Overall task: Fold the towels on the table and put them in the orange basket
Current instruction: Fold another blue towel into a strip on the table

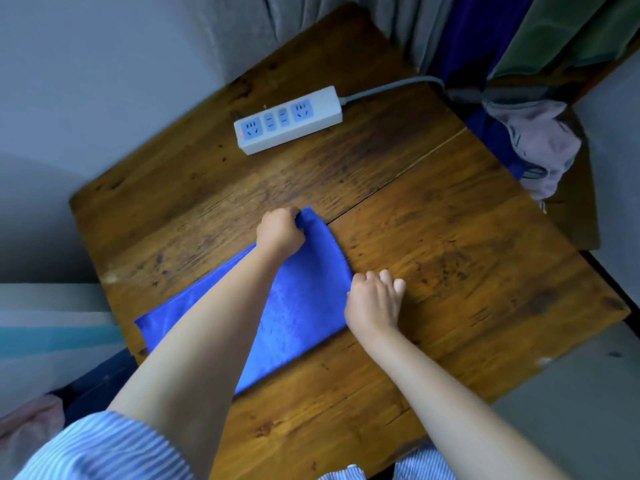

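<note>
Dark, knotty wood fills my view: the tabletop [433, 271] sits at an angle, with grey curtains hanging past its far edge. On it lies a blue towel [294, 306], spread as a long strip running from the near left corner of the tabletop toward its middle.

My left hand [278, 232] is at the towel's far corner, fingers curled round the cloth and gripping it so the corner bunches up slightly. My right hand [374, 301] is at the towel's right edge, nearer to me than the left hand; its fingers are curled, knuckles up, pinching the edge of the cloth against the wood. My left forearm crosses over the towel, hiding part of its middle.

Beyond the towel, well apart from it, a white power strip [287, 120] lies flat, a small red light at its left end, its grey cable [391, 85] trailing toward the curtains. To the right of the power strip, off the tabletop's edge, a heap of pink and blue cloth [533, 147] hangs bunched.
</note>
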### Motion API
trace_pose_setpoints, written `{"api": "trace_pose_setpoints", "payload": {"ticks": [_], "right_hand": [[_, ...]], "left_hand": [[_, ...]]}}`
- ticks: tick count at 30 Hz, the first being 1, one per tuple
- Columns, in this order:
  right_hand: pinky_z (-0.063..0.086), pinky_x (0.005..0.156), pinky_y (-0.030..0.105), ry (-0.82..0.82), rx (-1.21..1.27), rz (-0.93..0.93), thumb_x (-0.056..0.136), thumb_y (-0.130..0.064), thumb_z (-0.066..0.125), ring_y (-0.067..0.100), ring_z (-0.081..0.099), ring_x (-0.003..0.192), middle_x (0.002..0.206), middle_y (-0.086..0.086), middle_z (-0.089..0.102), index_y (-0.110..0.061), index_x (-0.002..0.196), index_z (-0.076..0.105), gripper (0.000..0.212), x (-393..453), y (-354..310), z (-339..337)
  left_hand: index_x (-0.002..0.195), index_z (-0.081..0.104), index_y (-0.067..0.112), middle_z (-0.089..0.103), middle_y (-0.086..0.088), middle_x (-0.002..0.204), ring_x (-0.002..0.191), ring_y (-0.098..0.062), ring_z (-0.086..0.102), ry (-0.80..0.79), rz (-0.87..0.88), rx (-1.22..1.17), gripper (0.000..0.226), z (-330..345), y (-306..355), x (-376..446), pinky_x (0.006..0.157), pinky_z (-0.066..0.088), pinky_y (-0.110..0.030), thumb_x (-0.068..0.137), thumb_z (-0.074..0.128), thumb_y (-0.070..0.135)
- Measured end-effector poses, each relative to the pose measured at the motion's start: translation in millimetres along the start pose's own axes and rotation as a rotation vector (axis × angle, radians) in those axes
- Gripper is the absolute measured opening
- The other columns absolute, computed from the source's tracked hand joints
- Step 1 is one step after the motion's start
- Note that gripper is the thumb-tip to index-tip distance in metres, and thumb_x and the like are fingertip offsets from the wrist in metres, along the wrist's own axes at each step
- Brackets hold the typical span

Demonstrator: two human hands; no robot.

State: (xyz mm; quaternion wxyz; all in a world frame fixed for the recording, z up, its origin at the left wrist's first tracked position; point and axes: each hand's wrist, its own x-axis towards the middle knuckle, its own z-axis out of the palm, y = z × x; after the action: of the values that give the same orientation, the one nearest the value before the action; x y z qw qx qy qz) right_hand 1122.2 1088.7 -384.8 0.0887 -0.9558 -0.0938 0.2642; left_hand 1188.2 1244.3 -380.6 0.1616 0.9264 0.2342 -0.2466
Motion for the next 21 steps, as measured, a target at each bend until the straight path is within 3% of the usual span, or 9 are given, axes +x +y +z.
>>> {"api": "trace_pose_setpoints", "payload": {"ticks": [2,4,6,8,10,12,15,18,21], "right_hand": [[0.039,0.081,0.038,0.069,-0.003,0.038,0.080,-0.019,0.066,0.025,0.056,0.098,0.096,0.005,0.065,-0.013,0.091,0.065,0.013,-4,-4,-2],[0.046,0.058,0.033,0.081,-0.011,0.035,0.047,-0.022,0.088,0.021,0.061,0.066,0.066,0.002,0.064,-0.017,0.062,0.066,0.027,-6,-5,2],[0.045,0.051,0.029,0.094,-0.044,0.044,0.035,-0.024,0.092,0.019,0.059,0.055,0.057,0.002,0.062,-0.017,0.053,0.064,0.034,-5,-2,1],[0.046,0.066,0.034,0.057,-0.063,0.021,0.060,-0.025,0.083,0.024,0.062,0.073,0.076,0.007,0.067,-0.016,0.075,0.067,0.024,-10,2,-8],[0.036,0.088,0.038,-0.007,-0.093,-0.049,0.091,-0.017,0.052,0.027,0.055,0.103,0.109,0.010,0.062,-0.014,0.108,0.056,0.018,-12,5,-5],[0.031,0.094,0.037,-0.082,-0.048,-0.060,0.094,-0.011,0.041,0.027,0.053,0.109,0.116,0.008,0.060,-0.014,0.116,0.048,0.023,-13,6,-7],[0.031,0.094,0.036,-0.068,0.005,-0.045,0.091,-0.009,0.047,0.025,0.057,0.103,0.110,0.006,0.063,-0.015,0.115,0.048,0.024,-13,4,-14],[0.031,0.095,0.037,0.003,0.045,0.005,0.089,-0.008,0.050,0.025,0.057,0.105,0.109,0.006,0.063,-0.014,0.117,0.045,0.029,-7,6,-26],[0.028,0.099,0.038,0.057,0.046,0.041,0.088,-0.010,0.051,0.025,0.051,0.114,0.116,0.006,0.060,-0.013,0.114,0.050,0.027,10,11,-43]], "left_hand": [[0.089,0.054,0.006,0.053,-0.018,0.091,0.105,-0.037,0.052,-0.044,0.008,0.030,0.014,-2,2,2,0.066,0.034,-0.031,0.086,0.041,0.001],[0.098,0.057,0.005,0.054,-0.018,0.103,0.111,-0.036,0.046,-0.057,0.026,0.067,0.018,-4,1,1,0.071,0.036,-0.033,0.087,0.042,0.003],[0.103,0.057,0.004,0.056,-0.017,0.110,0.112,-0.035,0.045,-0.035,0.065,0.083,0.021,-4,0,2,0.074,0.035,-0.033,0.087,0.045,0.006],[0.103,0.056,0.006,0.060,-0.015,0.107,0.110,-0.033,0.047,-0.012,0.093,0.084,0.019,-6,-1,0,0.078,0.036,-0.032,0.087,0.046,0.009],[0.108,0.054,0.009,0.062,-0.013,0.107,0.111,-0.031,0.046,-0.002,0.121,0.080,0.022,-7,-2,-1,0.090,0.035,-0.035,0.087,0.047,0.010],[0.120,0.050,0.011,0.062,-0.010,0.111,0.116,-0.029,0.042,-0.012,0.147,0.085,0.034,-9,-3,-3,0.100,0.030,-0.037,0.087,0.049,0.011],[0.130,0.048,0.017,0.062,-0.007,0.113,0.118,-0.027,0.038,-0.046,0.216,0.176,0.045,-12,0,-4,0.102,0.030,-0.039,0.086,0.052,0.011],[0.127,0.053,0.019,0.057,-0.006,0.122,0.119,-0.027,0.037,0.013,0.265,0.260,0.042,-17,6,-3,0.097,0.034,-0.039,0.086,0.050,0.010],[0.120,0.059,0.016,0.057,-0.009,0.119,0.116,-0.030,0.040,0.154,0.209,0.159,0.042,-26,6,-2,0.090,0.037,-0.037,0.083,0.046,0.001]]}}
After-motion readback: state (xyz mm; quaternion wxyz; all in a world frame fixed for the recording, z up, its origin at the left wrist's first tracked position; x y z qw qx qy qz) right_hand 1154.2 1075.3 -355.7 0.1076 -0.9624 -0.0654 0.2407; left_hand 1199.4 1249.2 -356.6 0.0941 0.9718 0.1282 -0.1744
